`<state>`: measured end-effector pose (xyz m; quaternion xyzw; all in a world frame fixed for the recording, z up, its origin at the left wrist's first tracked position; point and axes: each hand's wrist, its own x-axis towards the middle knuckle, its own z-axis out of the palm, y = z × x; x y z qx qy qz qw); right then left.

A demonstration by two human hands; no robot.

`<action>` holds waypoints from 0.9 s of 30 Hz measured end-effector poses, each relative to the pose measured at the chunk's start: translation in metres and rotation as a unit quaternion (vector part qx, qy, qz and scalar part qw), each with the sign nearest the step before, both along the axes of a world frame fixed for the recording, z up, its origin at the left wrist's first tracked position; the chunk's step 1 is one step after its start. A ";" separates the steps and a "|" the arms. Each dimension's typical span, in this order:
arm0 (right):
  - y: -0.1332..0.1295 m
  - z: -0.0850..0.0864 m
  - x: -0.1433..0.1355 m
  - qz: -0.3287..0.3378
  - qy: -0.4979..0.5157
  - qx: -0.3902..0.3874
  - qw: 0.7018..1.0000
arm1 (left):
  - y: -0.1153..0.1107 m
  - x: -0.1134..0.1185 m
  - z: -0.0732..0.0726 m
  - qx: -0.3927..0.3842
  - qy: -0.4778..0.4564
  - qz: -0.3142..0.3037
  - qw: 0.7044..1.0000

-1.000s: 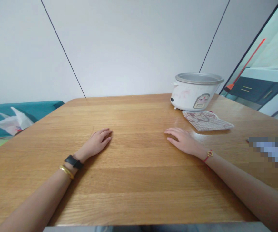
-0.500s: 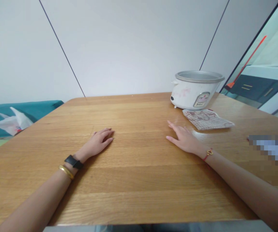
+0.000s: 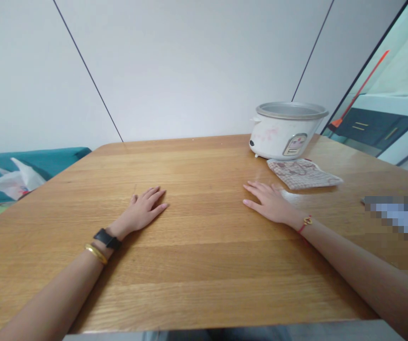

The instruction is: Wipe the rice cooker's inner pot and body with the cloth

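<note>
On the wooden table [image 3: 204, 255] my left hand [image 3: 143, 210] lies palm down with its fingers spread, holding nothing. A black watch band and a gold bangle circle that wrist. My right hand [image 3: 268, 202] also rests flat on the wood, fingers apart, with a red cord bracelet on the wrist. Just beyond the right hand is a folded checked cloth [image 3: 303, 174], not touched by it. Behind the cloth stands a white rice cooker [image 3: 278, 137] without a lid, its grey rim showing and a control panel on its front.
A blurred-out object [image 3: 401, 220] lies at the table's right side. Left of the table, a white plastic bag [image 3: 19, 180] sits on a teal seat [image 3: 65, 158]. A pale wall borders the far edge. At the far right, an orange-handled broom [image 3: 363, 87] leans near dark cabinets.
The fingers of my left hand have spread wider on the table. My right hand's fingers have lowered and flattened slightly. The view has shifted a little; the cooker and cloth stay put.
</note>
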<state>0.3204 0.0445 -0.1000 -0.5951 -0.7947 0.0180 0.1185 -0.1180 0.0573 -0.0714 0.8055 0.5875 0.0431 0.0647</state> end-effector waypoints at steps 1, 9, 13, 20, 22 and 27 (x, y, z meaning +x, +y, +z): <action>0.000 0.000 0.000 -0.001 -0.001 0.001 1.000 | 0.000 0.000 0.000 -0.002 0.001 0.000 1.000; 0.000 0.002 -0.001 0.009 -0.013 0.030 0.999 | 0.003 -0.002 -0.001 0.020 0.002 -0.009 1.000; 0.000 0.003 -0.002 0.020 -0.025 0.052 0.998 | 0.004 -0.003 -0.001 0.027 0.001 -0.017 1.000; -0.002 0.006 -0.004 0.018 -0.038 0.054 0.998 | 0.004 -0.001 0.001 0.016 0.010 -0.009 1.000; -0.002 0.006 -0.005 0.016 -0.039 0.052 0.998 | 0.004 -0.001 0.002 0.013 0.013 -0.010 1.000; -0.002 0.004 -0.003 0.014 -0.029 0.039 0.999 | 0.002 0.001 0.004 0.002 0.016 -0.007 1.000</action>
